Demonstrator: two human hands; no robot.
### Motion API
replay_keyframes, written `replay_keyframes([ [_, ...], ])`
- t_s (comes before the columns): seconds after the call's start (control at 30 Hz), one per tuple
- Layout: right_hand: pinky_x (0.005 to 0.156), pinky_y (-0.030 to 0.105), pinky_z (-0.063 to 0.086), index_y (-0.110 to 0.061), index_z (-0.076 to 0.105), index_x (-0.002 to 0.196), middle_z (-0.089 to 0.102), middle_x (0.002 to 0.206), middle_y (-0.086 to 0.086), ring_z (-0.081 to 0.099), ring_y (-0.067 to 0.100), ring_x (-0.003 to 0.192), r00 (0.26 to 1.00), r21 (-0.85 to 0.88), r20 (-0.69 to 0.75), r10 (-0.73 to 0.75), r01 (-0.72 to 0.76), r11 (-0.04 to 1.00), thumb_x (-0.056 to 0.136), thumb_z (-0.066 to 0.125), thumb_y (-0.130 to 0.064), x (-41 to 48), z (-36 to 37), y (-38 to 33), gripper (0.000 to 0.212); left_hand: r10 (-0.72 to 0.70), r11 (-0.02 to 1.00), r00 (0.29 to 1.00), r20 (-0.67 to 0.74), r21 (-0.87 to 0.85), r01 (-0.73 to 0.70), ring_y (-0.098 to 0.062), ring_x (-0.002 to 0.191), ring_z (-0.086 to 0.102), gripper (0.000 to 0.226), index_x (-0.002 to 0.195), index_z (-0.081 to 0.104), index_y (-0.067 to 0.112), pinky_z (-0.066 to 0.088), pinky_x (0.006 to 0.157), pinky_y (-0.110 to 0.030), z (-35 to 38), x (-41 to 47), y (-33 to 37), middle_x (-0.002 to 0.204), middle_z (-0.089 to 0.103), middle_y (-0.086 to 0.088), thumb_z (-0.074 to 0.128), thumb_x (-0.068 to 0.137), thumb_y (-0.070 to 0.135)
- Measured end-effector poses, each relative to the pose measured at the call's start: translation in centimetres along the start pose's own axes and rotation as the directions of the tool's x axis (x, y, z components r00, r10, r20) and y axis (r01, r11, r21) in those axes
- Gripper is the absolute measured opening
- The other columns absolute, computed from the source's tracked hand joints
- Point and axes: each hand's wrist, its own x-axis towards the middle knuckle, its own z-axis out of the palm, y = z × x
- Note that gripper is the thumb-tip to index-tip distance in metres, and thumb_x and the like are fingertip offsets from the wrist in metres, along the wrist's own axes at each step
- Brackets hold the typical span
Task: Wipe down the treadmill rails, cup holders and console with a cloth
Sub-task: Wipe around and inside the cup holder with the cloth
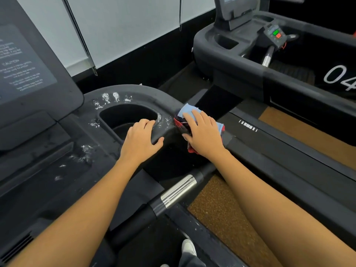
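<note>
Cloth [187,111], blue with red and dark patches, lies draped over the black treadmill rail [154,96] just right of the cup holder [123,115]. Right hand [204,133] lies flat on the cloth, fingers nearly straight and spread, pressing it to the rail. Left hand [139,139] grips the rail at the cup holder's near rim, fingers curled over the rim, thumb on the outer side. White cleaner droplets [109,98] dot the rail and the console [23,64] surround

One head-worn wide-angle view looks steeply down, close over the treadmill rail [165,105].
</note>
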Motion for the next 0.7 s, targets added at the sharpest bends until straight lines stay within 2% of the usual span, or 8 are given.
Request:
replay_keyframes([
  [0.17,0.098,0.043,0.039,-0.014,0.047,0.132,0.049,0.134,0.013,0.045,0.031,0.124,0.999,-0.044,-0.038,-0.030,0.028,0.999,0.079,0.068,-0.035,-4.6,-1.0,2.8,0.061,0.016,1.000,1.000,-0.007,-0.002,-0.016,-0.024,0.103,0.054,0.058,0.128,0.049,0.003,0.041,0.089,-0.035,0.2,0.1,-0.2,0.116,0.056,-0.010,0.062,0.083,0.037],
  [0.3,0.090,0.043,0.043,-0.013,0.050,0.126,0.053,0.126,0.013,0.050,0.032,0.116,0.995,-0.103,-0.100,-0.026,0.016,0.995,0.085,0.051,-0.043,-3.7,-0.7,2.1,0.051,0.012,1.000,1.000,-0.010,-0.010,-0.012,-0.024,0.103,0.054,0.058,0.128,0.050,0.003,0.041,0.091,-0.036,0.1,0.1,-0.3,0.116,0.056,-0.010,0.063,0.083,0.037],
  [0.53,0.090,0.043,0.041,-0.014,0.047,0.128,0.049,0.129,0.013,0.047,0.033,0.116,0.999,-0.148,-0.004,-0.049,0.048,0.988,0.083,0.061,-0.043,2.0,1.2,-1.0,0.056,0.012,1.000,1.000,-0.004,0.005,-0.012,-0.025,0.104,0.053,0.058,0.129,0.050,0.003,0.039,0.092,-0.038,0.2,0.1,-0.2,0.117,0.056,-0.011,0.062,0.083,0.037],
  [0.6,0.094,0.043,0.041,-0.014,0.047,0.129,0.048,0.132,0.013,0.046,0.033,0.120,0.997,-0.156,-0.012,-0.080,0.077,0.985,0.082,0.064,-0.038,1.4,1.1,-0.8,0.055,0.014,1.000,1.000,-0.006,0.018,-0.014,-0.026,0.104,0.054,0.058,0.128,0.050,0.003,0.039,0.093,-0.040,0.2,0.1,-0.2,0.116,0.056,-0.012,0.063,0.083,0.037],
  [0.7,0.101,0.046,0.037,-0.014,0.046,0.132,0.043,0.140,0.013,0.041,0.035,0.127,0.986,-0.204,-0.004,-0.167,0.163,0.965,0.080,0.066,-0.021,-1.2,1.0,0.5,0.056,0.016,0.999,1.000,-0.010,0.028,-0.016,-0.026,0.103,0.054,0.058,0.128,0.051,0.003,0.039,0.093,-0.040,0.1,0.1,-0.2,0.115,0.057,-0.012,0.062,0.083,0.038],
])
